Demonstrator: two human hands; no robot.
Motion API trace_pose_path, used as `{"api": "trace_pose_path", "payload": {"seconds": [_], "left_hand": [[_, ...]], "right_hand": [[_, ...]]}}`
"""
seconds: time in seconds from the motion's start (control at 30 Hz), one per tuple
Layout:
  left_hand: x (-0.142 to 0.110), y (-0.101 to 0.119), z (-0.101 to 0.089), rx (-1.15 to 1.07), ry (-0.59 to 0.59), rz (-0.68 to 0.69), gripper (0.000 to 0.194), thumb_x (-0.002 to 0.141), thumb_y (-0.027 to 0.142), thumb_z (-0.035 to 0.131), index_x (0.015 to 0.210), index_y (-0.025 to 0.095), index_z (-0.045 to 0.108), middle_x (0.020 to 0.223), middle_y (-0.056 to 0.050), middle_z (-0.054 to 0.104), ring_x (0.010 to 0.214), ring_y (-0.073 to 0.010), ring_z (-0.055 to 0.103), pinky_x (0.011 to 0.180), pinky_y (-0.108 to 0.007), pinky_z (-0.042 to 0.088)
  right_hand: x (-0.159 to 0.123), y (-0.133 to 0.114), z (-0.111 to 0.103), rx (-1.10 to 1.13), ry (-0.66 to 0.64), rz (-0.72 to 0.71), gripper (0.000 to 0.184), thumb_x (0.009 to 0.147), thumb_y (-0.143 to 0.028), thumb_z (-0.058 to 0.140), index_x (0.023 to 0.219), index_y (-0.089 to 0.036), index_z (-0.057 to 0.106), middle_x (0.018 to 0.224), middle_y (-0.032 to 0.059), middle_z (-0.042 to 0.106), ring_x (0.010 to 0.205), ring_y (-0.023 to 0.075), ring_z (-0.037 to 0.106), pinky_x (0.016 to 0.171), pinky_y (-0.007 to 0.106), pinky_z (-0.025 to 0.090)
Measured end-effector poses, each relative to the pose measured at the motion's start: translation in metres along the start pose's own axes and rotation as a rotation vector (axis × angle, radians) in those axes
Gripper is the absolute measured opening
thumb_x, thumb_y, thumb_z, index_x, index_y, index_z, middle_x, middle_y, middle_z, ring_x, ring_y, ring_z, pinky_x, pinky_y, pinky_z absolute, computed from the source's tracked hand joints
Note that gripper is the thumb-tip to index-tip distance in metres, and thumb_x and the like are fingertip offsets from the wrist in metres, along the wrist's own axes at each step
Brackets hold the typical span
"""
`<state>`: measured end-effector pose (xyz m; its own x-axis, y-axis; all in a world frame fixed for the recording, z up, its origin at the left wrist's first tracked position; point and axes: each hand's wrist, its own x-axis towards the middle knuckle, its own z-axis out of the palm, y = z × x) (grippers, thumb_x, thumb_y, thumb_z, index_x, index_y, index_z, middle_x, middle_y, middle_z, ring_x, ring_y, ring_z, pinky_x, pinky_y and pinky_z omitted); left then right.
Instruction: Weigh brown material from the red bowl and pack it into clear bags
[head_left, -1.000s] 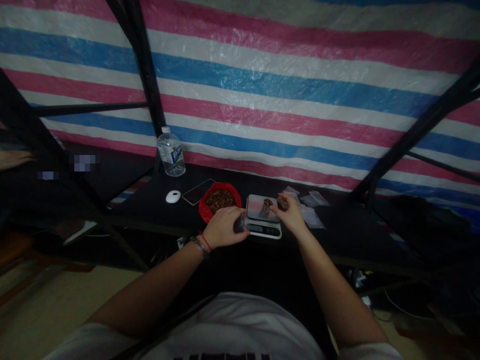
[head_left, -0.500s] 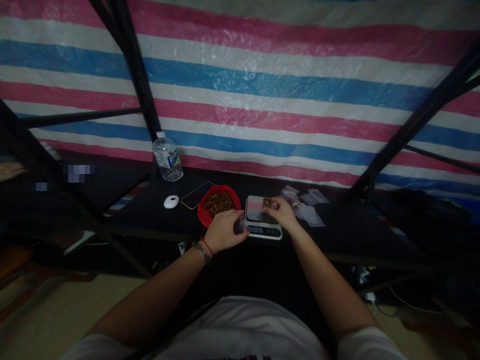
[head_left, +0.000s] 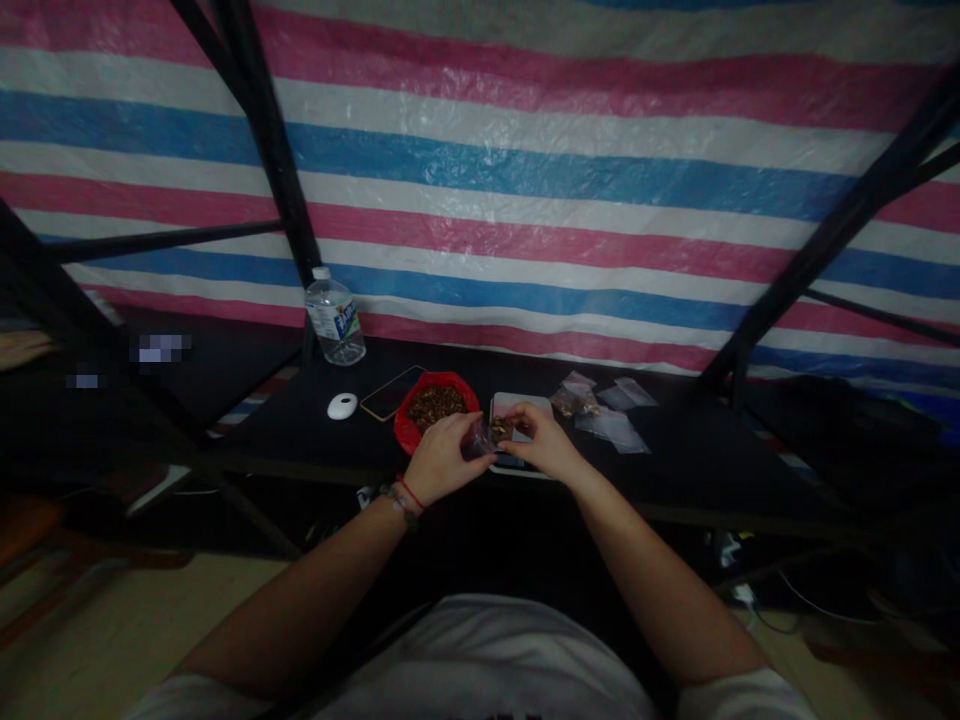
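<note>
My left hand (head_left: 442, 458) is closed around a small clear plastic bag (head_left: 475, 440), its mouth turned to the right. Beside that mouth, my right hand (head_left: 544, 440) pinches a little clump of small brown pieces (head_left: 501, 429); their exact kind is too small to make out. Both hands are over the front of a digital kitchen scale (head_left: 511, 402), and its display is partly covered. Left of the scale, a red plastic bag (head_left: 405, 425) stands open, full of the same brown pieces. To the right lie several small clear bags (head_left: 616, 428), some with brown contents (head_left: 576, 400).
On the black table (head_left: 292, 425) are a phone (head_left: 394, 393), a white rounded object (head_left: 343, 405) and a clear plastic bottle (head_left: 335, 320). Black metal posts (head_left: 270, 150) frame a striped plastic sheet (head_left: 510, 180) behind. Another person's hand (head_left: 26, 347) shows at the far left.
My right hand has moved left from the scale's plate with the brown pieces, up to the clear bag's mouth. My left hand has stayed nearly in place.
</note>
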<state>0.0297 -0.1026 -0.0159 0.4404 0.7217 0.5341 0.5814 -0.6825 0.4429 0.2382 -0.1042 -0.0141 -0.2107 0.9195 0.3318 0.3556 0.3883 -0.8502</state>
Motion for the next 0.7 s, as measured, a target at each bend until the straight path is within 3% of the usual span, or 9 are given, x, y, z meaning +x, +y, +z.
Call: {"api": "trace_pose_path", "payload": {"seconds": [0.57, 0.7], "left_hand": [[0.01, -0.026, -0.017, 0.129, 0.133, -0.021, 0.057, 0.072, 0.043, 0.071, 0.121, 0.018, 0.055, 0.116, -0.011, 0.063, 0.108, -0.0283, 0.057, 0.096, -0.043, 0.043], [0.011, -0.03, -0.022, 0.16, 0.142, -0.029, 0.055, 0.074, 0.043, 0.069, 0.121, 0.018, 0.054, 0.115, -0.011, 0.063, 0.107, -0.028, 0.057, 0.096, -0.042, 0.042]], "right_hand": [[0.054, -0.02, 0.018, -0.115, -0.208, -0.116, 0.034, 0.07, -0.02, 0.068, 0.104, -0.021, 0.062, 0.099, 0.0017, 0.065, 0.09, 0.0171, 0.062, 0.085, 0.032, 0.049], [0.064, -0.019, 0.021, -0.085, -0.234, -0.085, 0.04, 0.068, -0.02, 0.07, 0.106, -0.02, 0.059, 0.098, 0.0021, 0.065, 0.088, 0.0169, 0.063, 0.081, 0.032, 0.049]]}}
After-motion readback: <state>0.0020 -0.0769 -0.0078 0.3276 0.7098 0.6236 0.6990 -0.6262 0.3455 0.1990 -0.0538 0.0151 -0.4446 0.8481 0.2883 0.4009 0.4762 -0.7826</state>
